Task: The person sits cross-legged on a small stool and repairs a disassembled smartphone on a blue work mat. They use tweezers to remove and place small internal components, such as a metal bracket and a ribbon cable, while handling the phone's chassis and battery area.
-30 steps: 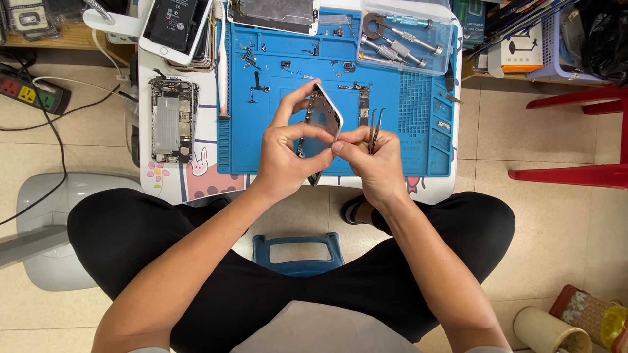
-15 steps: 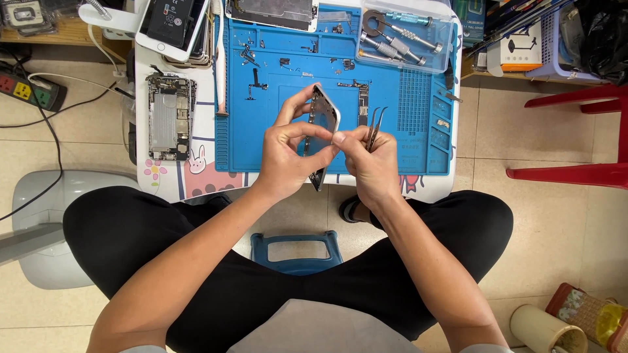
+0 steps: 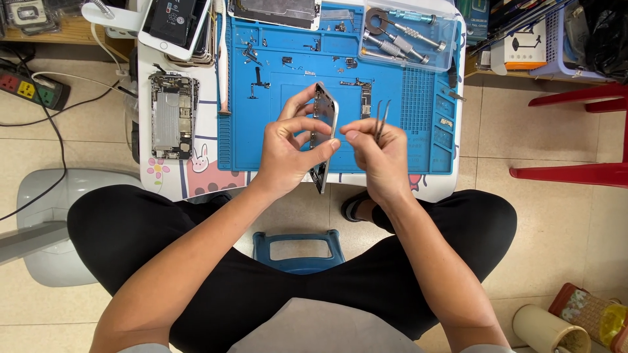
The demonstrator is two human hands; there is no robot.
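Observation:
My left hand [image 3: 288, 149] grips an opened phone body [image 3: 324, 134], tilted on its edge above the near part of a blue repair mat [image 3: 275, 98]. My right hand [image 3: 376, 153] holds metal tweezers [image 3: 381, 119], tips pointing up and away, just right of the phone body. The right index finger and thumb sit close to the phone's edge, near the left fingertips. Small loose phone parts and screws lie scattered on the mat behind the hands.
Another opened phone [image 3: 173, 114] lies left of the mat. A stack of phones [image 3: 176, 23] sits at the back left. A clear tray of screwdrivers [image 3: 405, 29] stands at the back right. A power strip [image 3: 26, 88], a red stool [image 3: 575, 140] and a blue stool [image 3: 297, 248] surround the small white table [image 3: 170, 180].
The phone body has turned more edge-on in my left hand. My right hand has drawn slightly away to the right with the tweezers.

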